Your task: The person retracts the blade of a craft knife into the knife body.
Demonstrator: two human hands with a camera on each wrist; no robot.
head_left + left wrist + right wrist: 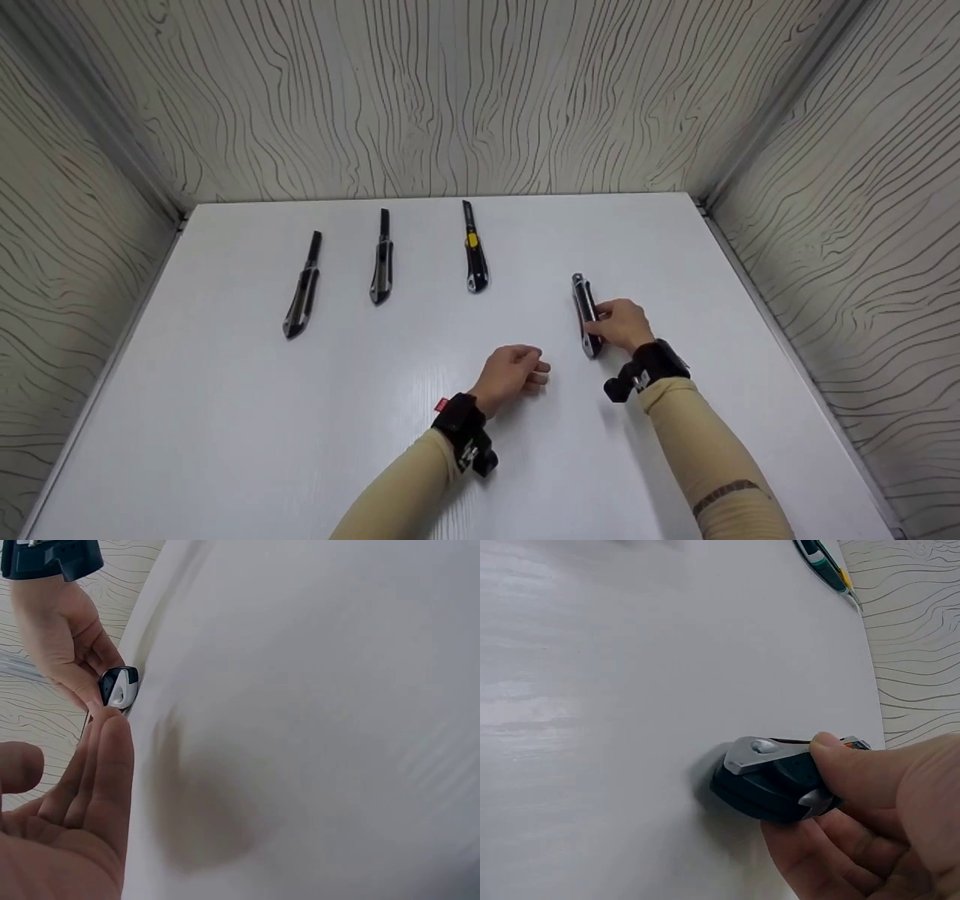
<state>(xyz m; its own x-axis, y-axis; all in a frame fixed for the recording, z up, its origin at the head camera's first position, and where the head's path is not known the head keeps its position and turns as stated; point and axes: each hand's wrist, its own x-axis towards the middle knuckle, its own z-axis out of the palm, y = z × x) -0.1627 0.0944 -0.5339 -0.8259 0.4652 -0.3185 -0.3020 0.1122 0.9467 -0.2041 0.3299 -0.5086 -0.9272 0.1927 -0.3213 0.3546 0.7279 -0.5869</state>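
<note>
My right hand point(627, 325) pinches a dark utility knife point(586, 315) with silver trim between thumb and fingers, at the right of the white table. No blade shows past its front end. In the right wrist view the thumb lies along one side of this utility knife point(780, 772) and the fingers along the other. My left hand point(511, 375) hovers over the table to the left of it, fingers loosely bent and holding nothing. The left wrist view shows the left hand point(82, 802) with nothing between thumb and fingers.
Three more utility knives lie apart with blades out, pointing to the back: a grey-black one point(302, 296) at left, another grey-black one point(382, 266), and a black one with a yellow slider point(475, 255). Wood-grain panels point(450, 97) wall the table point(300, 450) behind and at both sides.
</note>
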